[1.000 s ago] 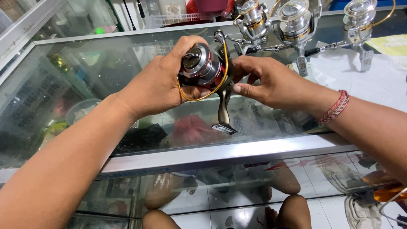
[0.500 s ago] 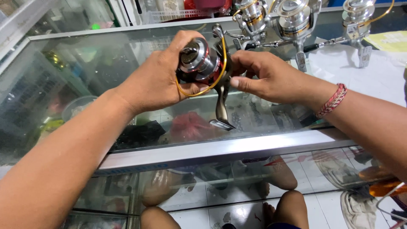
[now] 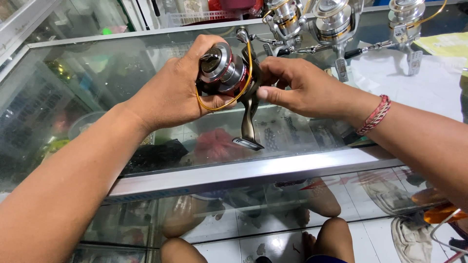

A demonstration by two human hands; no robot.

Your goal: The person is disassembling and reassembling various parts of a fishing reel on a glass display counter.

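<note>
Left hand (image 3: 173, 92) wrapped tight round the reel (image 3: 226, 75), held up over the glass case (image 3: 273, 168). Right hand (image 3: 302, 87) pinching its far side, fingers closed. Best to grip firm, turn slowly, keep the gold wire (image 3: 229, 100) from bending.

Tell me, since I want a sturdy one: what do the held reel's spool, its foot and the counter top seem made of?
Spool: likely polished metal, with bright silvery glare and a red band. Foot: dark bronze-grey, satin sheen; metal or coated plastic, unclear. Counter top: clear glass, goods show through it, with a brushed aluminium-looking front rail.
</note>
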